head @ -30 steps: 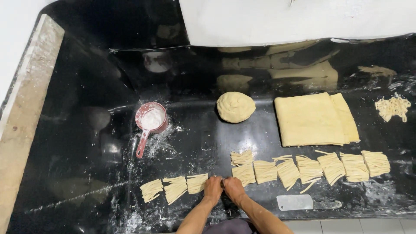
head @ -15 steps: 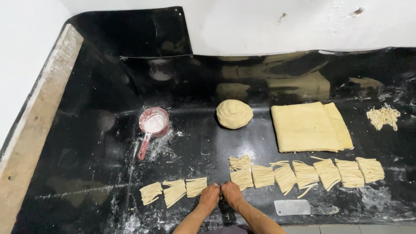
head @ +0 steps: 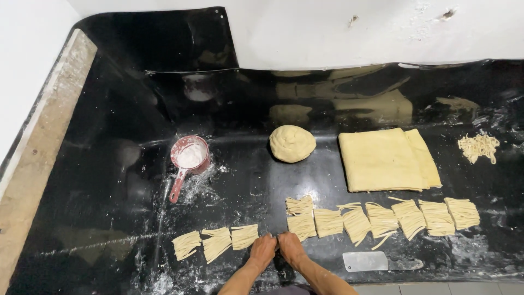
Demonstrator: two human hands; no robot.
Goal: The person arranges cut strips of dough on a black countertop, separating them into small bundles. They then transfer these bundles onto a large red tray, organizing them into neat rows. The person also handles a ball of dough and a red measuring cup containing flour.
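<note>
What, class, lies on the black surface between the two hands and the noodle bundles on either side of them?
Nothing visible. The left hand almost meets the nearest bundle of the left row, and the right hand almost meets the first bundle of the right row. The cleaver lies off to the right, clear of both.

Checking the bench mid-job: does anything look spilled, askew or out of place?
Flour is spilled on the black surface around the pink scoop. One noodle bundle sits behind the row, out of line, and a loose noodle heap lies apart at far right. Nothing looks damaged.
</note>
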